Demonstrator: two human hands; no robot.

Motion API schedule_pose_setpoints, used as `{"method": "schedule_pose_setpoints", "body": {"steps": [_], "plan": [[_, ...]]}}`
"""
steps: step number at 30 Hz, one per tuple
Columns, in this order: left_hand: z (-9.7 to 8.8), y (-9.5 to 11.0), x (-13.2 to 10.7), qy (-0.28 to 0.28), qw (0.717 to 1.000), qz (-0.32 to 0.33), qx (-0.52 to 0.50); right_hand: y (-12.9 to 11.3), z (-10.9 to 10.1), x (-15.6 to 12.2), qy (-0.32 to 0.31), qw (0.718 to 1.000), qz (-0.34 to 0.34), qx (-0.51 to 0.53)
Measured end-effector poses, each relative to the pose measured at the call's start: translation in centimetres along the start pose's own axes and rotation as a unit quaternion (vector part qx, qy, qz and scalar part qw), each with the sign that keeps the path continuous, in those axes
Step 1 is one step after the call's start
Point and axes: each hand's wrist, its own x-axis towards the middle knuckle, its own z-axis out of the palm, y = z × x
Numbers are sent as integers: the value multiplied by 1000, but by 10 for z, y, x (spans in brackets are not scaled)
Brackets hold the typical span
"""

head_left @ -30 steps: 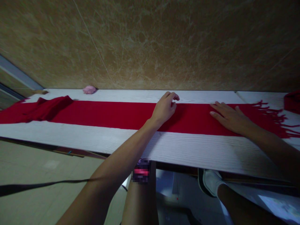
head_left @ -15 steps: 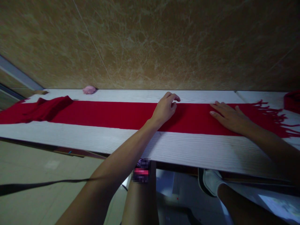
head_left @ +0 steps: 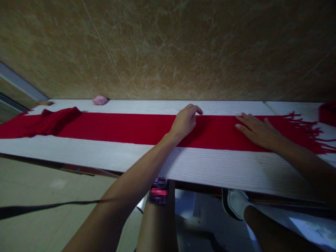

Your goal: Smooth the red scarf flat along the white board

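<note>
A long red scarf [head_left: 126, 128] lies stretched along a white wood-grain board [head_left: 199, 164]. Its left part is bunched in folds, and the fringe at its right end spreads over the board. My left hand [head_left: 185, 120] is over the middle of the scarf, fingers loosely bent toward the far edge, with no cloth seen between them. Whether it touches the cloth there I cannot tell. Farther right, my right hand [head_left: 256, 130] lies flat on the scarf near the fringe, its fingers stretched out and apart.
A brown marbled wall [head_left: 168, 52] rises behind the board. By it sits a small pink lump [head_left: 100, 100]. Dark red cloth [head_left: 328, 112] lies at the right edge. Below the board are my legs and a white shoe [head_left: 237, 203]; a black strap [head_left: 52, 205] crosses at left.
My left hand's fingers have shifted slightly, the thumb now less visible beneath the bent index finger. My right hand and the scarf look the same.
</note>
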Motion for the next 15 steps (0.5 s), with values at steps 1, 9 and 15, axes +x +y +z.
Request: {"method": "schedule_pose_setpoints", "body": {"steps": [1,9,15], "plan": [[0,-1,0,-1,1000,1,-1,0,0,0,-2,1000,2,-1],[-3,5,-1,-9,1000,-13,7,2,1,0,8,1000,-6,4],[-2,6,1,-16,1000,-12,1,2,1,0,7,1000,-9,2]]}}
